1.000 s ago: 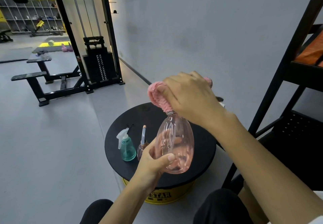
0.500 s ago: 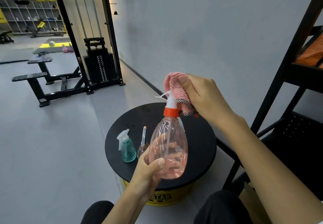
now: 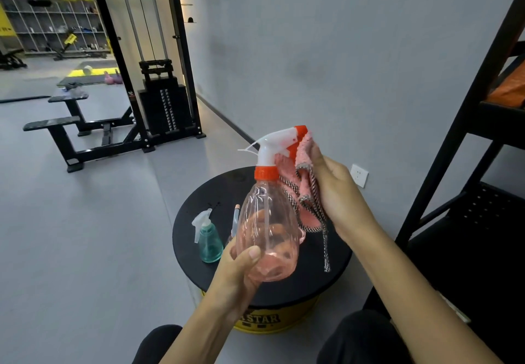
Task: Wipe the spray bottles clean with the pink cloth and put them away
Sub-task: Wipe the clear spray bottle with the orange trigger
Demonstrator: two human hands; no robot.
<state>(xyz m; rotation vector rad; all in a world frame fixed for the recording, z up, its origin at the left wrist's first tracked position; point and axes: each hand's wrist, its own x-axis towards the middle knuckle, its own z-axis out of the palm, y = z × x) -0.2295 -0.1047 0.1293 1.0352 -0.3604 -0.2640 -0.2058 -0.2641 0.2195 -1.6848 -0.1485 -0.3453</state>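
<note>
My left hand (image 3: 241, 270) grips the base of a clear pink spray bottle (image 3: 268, 221) with a white and orange trigger head, held upright above a round black stool top (image 3: 199, 221). My right hand (image 3: 338, 193) holds the pink cloth (image 3: 304, 187) bunched just right of the bottle's neck and nozzle, its checked edge hanging down. A small teal spray bottle (image 3: 209, 240) stands on the stool at the left. Beside it a slim pump bottle (image 3: 235, 218) shows partly behind the pink bottle.
The stool has a yellow base (image 3: 272, 321) and stands near a grey wall with a socket (image 3: 359, 175). A black metal rack (image 3: 483, 164) rises at the right. A weight machine (image 3: 162, 102) and benches (image 3: 65, 130) stand on the grey floor at the left.
The cloth came off the top of the bottle's head and moved to its right side. The trigger head is now uncovered and the bottle sits more upright.
</note>
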